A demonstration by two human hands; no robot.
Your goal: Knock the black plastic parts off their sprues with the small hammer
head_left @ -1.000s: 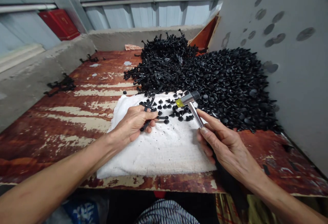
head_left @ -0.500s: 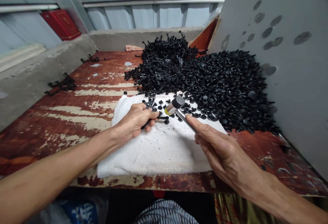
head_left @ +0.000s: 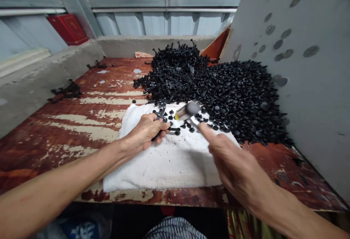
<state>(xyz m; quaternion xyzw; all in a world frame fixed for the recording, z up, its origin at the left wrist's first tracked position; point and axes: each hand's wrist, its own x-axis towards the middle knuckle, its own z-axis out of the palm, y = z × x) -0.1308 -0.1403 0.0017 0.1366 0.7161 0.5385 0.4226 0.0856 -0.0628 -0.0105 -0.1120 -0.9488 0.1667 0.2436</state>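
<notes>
Strips (head_left: 156,135) are over the cloth (head_left: 175,173), pinched in my left hand's (head_left: 151,128) fingers; my right hand's (head_left: 232,153) fingers wrap the hammer (head_left: 188,110). I judge the heap (head_left: 246,102) of loose studs done, the pile (head_left: 173,77) of joined strips left.

Hammer (head_left: 187,110): little two-ended one, dark round face on one end, shiny metal middle, yellow on the other, kinda blurry
Hammer pose: tilted, yellow end pointing down-left, dark end up-right; slim handle runs back into the right hand (head_left: 235,157). Head's over the white cloth (head_left: 164,173), can't tell how high
Black strips (head_left: 156,136): skinny dark pieces pinched in the left hand (head_left: 149,129), ends poking out above and below the fingers
Loose black bits (head_left: 191,130): small, round-headed, scattered on the cloth around the hammer head
</notes>
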